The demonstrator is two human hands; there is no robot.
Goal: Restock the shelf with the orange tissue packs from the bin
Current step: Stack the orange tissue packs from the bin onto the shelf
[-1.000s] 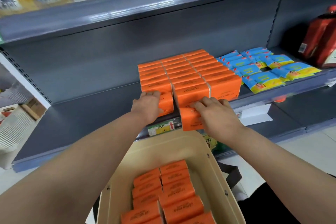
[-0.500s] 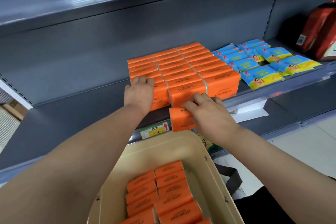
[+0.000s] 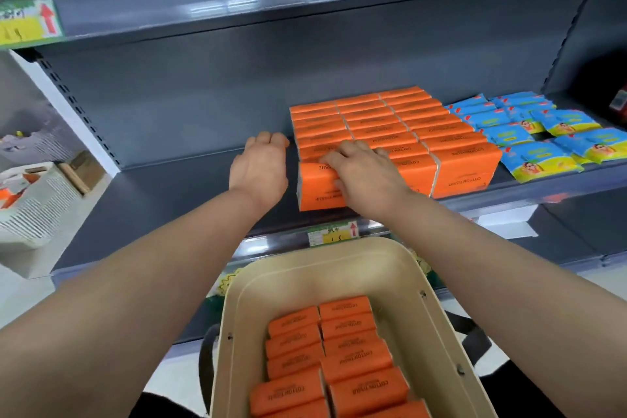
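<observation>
Here, a person restocking a grey shelf point(image 3: 163, 204) appears to be seating one more pack at the front left corner of the block of orange tissue packs point(image 3: 407, 125) already stacked there. The right hand point(image 3: 368, 178) grips that front pack point(image 3: 317, 190), fingers curved over its top edge and thumb on its face. The left hand point(image 3: 259, 168) sits just beside the block's left side, fingers curled under with nothing seen in them.

The placing step looks almost done. The next move likely calls for letting go once the pack sits flush, then reaching down to the beige bin point(image 3: 237, 332) below the shelf edge, where two rows of packs point(image 3: 356, 366) wait. Bare shelf lies to the block's left, so a fresh column could start there.

The packs are bright orange soft-cornered bricks in glossy wrap with dark "COTTON TISSUE" lettering. Blue-and-yellow packets point(image 3: 543, 132) lie to their right.
</observation>
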